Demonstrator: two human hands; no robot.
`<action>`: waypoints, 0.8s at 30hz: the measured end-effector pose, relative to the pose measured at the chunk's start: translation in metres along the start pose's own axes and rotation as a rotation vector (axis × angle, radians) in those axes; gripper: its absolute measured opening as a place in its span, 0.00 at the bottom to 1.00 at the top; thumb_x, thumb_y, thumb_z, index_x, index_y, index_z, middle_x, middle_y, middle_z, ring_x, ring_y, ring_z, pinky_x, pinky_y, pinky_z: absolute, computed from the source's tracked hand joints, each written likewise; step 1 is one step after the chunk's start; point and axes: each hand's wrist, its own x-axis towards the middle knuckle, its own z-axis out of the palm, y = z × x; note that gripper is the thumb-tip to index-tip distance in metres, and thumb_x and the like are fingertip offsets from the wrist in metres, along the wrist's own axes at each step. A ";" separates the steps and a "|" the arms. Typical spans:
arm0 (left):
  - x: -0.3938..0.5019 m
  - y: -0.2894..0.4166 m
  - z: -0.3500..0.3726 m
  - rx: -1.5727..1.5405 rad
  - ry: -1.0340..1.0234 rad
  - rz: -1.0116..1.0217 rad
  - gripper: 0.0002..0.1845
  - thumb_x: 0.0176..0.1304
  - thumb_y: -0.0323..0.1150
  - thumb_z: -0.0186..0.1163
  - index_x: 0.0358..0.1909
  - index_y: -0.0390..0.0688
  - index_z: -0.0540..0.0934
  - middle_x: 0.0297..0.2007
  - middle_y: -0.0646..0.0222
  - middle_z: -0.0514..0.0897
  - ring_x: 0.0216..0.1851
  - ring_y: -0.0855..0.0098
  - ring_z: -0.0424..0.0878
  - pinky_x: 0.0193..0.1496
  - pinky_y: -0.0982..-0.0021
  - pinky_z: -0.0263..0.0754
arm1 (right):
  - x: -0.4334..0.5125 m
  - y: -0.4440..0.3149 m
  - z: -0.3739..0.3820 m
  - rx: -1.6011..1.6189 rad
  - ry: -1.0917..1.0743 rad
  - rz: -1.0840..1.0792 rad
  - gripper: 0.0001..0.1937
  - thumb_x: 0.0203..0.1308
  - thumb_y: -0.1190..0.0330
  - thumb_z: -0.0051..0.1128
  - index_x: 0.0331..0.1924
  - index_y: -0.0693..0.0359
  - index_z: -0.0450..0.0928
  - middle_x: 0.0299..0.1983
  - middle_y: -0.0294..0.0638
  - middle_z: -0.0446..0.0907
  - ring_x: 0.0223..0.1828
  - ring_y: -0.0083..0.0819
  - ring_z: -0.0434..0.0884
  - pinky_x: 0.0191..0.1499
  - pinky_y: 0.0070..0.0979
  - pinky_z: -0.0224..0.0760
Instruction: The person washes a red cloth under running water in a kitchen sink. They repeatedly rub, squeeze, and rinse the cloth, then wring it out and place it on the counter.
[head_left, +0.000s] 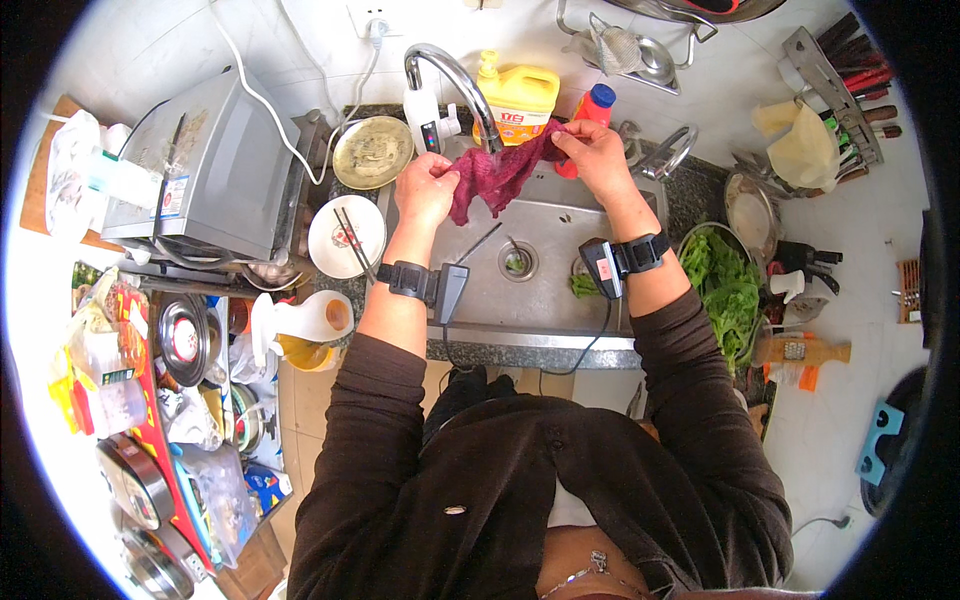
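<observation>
A wet-looking dark red cloth hangs stretched between my two hands over the back of a stainless steel sink. My left hand pinches its left end, and my right hand grips the right end, which is higher. Just above the cloth's middle is the spout of a curved chrome faucet. Below, a dark thin stick lies in the basin beside the drain, which has a green scrap in it. A piece of green leaf lies near my right wrist.
Behind the faucet stand a yellow detergent jug and a red bottle with a blue cap. At left are a plate, a white bowl with chopsticks, and a grey countertop appliance. Leafy greens fill a container at right.
</observation>
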 end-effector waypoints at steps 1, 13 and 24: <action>0.000 0.000 0.000 -0.024 -0.019 -0.013 0.06 0.47 0.24 0.60 0.29 0.37 0.76 0.23 0.70 0.78 0.26 0.77 0.74 0.31 0.76 0.70 | 0.000 0.001 -0.001 0.005 0.024 -0.020 0.08 0.52 0.70 0.58 0.32 0.67 0.77 0.24 0.35 0.78 0.24 0.17 0.73 0.28 0.16 0.67; -0.002 0.010 0.020 -0.097 -0.043 0.022 0.05 0.47 0.25 0.61 0.27 0.38 0.77 0.23 0.67 0.80 0.25 0.75 0.76 0.31 0.75 0.70 | -0.002 -0.002 -0.006 0.252 0.144 0.096 0.06 0.54 0.69 0.57 0.31 0.63 0.76 0.22 0.33 0.76 0.18 0.16 0.71 0.21 0.14 0.65; -0.003 0.016 0.006 -0.527 -0.058 -0.134 0.05 0.48 0.23 0.59 0.30 0.40 0.78 0.27 0.71 0.80 0.29 0.78 0.76 0.34 0.79 0.68 | -0.001 0.001 -0.005 0.384 0.098 0.095 0.04 0.55 0.71 0.54 0.31 0.64 0.75 0.24 0.33 0.76 0.20 0.18 0.73 0.22 0.14 0.66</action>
